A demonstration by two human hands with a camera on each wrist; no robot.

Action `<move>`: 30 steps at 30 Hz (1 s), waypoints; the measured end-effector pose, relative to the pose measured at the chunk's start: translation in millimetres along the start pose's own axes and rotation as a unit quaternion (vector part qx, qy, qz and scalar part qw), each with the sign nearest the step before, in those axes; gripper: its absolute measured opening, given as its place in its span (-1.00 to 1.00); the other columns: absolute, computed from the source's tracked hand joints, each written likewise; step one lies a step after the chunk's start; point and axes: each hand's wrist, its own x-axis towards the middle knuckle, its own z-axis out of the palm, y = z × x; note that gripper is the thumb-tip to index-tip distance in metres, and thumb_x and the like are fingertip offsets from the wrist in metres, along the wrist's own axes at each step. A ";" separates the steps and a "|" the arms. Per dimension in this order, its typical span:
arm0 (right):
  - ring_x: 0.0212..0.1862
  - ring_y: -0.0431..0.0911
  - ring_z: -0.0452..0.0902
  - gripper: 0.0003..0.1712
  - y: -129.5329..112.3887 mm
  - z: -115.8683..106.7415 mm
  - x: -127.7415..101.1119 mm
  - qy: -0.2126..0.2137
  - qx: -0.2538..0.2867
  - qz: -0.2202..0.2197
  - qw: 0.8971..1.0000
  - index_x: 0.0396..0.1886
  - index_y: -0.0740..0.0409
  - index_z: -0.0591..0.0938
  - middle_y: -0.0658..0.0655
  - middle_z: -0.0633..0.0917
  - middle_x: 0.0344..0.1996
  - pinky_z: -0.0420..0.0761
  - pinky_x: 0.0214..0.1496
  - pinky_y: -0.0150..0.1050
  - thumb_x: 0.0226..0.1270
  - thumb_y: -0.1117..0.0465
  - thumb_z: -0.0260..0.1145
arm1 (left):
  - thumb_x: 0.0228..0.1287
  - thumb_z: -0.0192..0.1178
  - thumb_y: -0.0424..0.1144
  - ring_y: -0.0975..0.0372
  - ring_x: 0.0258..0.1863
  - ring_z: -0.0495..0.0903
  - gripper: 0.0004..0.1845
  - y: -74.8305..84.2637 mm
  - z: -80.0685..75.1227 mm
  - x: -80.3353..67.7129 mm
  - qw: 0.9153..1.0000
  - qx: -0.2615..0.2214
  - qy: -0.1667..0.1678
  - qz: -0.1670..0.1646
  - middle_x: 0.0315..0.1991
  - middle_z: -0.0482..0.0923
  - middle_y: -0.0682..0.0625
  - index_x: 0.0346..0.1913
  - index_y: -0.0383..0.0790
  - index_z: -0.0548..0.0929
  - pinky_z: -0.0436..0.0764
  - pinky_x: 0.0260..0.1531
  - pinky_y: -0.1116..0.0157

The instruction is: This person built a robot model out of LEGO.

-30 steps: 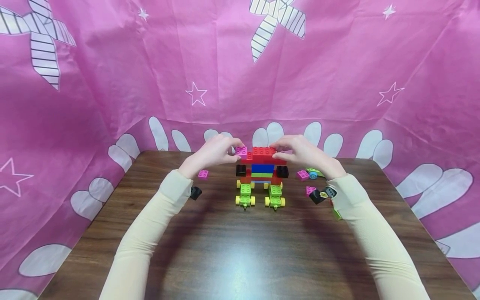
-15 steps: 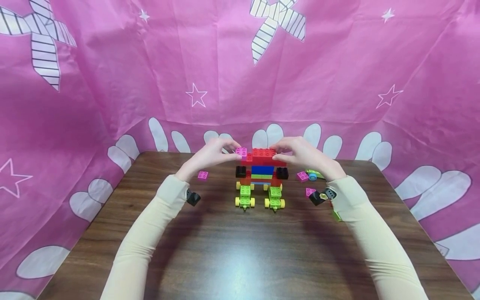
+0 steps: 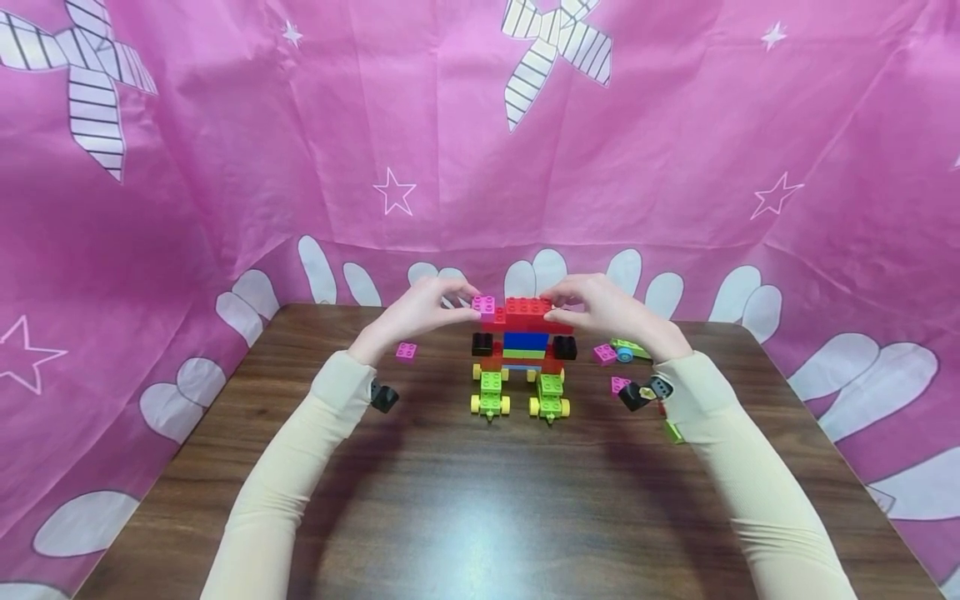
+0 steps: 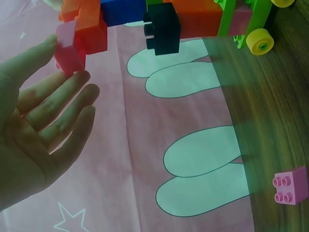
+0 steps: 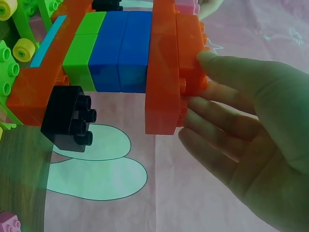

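A tall structure of toy building bricks stands on the table, red, blue and green, with a black brick [image 3: 482, 344] at each side and lime wheeled bases [image 3: 491, 396] at its foot. My left hand [image 3: 422, 307] pinches a pink brick [image 4: 70, 46] at the structure's upper left end, thumb on one side and fingertips on the other. Opposite it, my right hand [image 3: 603, 307] holds the long red brick [image 5: 190, 53] on top. In the right wrist view its thumb presses one face, while the fingers partly disappear behind the bricks.
A loose pink brick [image 3: 406, 351] lies left of the structure. On the right are two more pink bricks [image 3: 604, 354], a lime piece with a blue wheel [image 3: 624, 354] and a green piece [image 3: 674, 432] partly hidden by the right sleeve. A pink printed curtain [image 3: 480, 150] hangs behind the table.
My left wrist has dropped a little and its fingers shifted slightly on the pink brick. The right hand keeps its place on the red brick, and the structure stands as before.
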 end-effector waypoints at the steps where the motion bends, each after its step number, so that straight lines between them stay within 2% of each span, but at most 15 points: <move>1: 0.04 0.04 0.66 -0.60 -0.5 0.6 0.3 0.003 -0.001 -0.001 1.000 0.08 0.18 0.69 0.17 0.76 -0.02 0.67 0.13 0.00 0.29 0.13 0.41 | 0.23 0.38 -0.13 0.15 -0.08 0.71 -0.60 -0.6 -1.1 -1.2 1.000 0.001 0.003 0.000 -0.05 0.72 -0.08 0.07 -0.24 0.68 0.71 0.00 0.19; 6: 0.07 0.03 0.64 -0.58 -6.8 3.8 3.8 0.019 0.002 0.004 1.000 0.11 0.15 0.68 0.15 0.75 0.00 0.64 0.16 0.03 0.31 0.08 0.39 | 0.24 0.38 -0.14 0.19 -0.11 0.71 -0.68 -4.1 -4.0 -4.2 1.000 0.006 0.014 0.005 -0.11 0.74 -0.04 0.02 -0.19 0.71 0.70 0.01 0.18; 10: 0.02 -0.01 0.61 -0.56 -13.4 7.8 11.8 0.011 0.010 0.008 1.000 0.14 0.10 0.67 0.12 0.74 0.00 0.66 0.11 0.00 0.33 0.04 0.37 | 0.24 0.38 -0.16 0.18 -0.12 0.72 -0.69 -7.3 -4.0 -5.2 1.000 0.001 0.017 0.014 -0.11 0.75 -0.05 0.00 -0.21 0.72 0.71 -0.01 0.18; 16: 0.06 -0.02 0.60 -0.56 -21.2 15.1 26.0 -0.012 0.009 -0.011 1.000 0.16 0.08 0.66 0.10 0.74 0.00 0.66 0.14 -0.05 0.34 0.03 0.36 | 0.20 0.41 -0.17 0.14 -0.11 0.72 -0.63 -16.2 -7.8 -15.0 1.000 -0.008 0.017 -0.009 -0.05 0.74 -0.10 0.05 -0.22 0.70 0.72 -0.02 0.17; 23: 0.04 -0.02 0.62 -0.56 -29.5 21.8 37.7 -0.018 -0.009 -0.024 1.000 0.14 0.09 0.67 0.11 0.74 -0.02 0.68 0.12 -0.07 0.33 0.01 0.36 | 0.20 0.40 -0.17 0.09 -0.08 0.73 -0.62 -43.9 -17.6 -33.1 0.998 -0.013 0.025 -0.054 -0.05 0.75 -0.11 0.07 -0.20 0.69 0.67 0.06 0.11; 30: 0.10 0.00 0.63 -0.56 -36.0 25.5 45.1 -0.016 -0.013 -0.023 1.000 0.14 0.10 0.68 0.12 0.75 0.01 0.66 0.18 -0.06 0.34 0.00 0.35 | 0.19 0.39 -0.22 -0.01 0.04 0.69 -0.58 -76.9 -20.4 -47.8 0.996 -0.016 0.007 -0.091 -0.02 0.72 -0.23 0.08 -0.35 0.65 0.59 0.17 0.03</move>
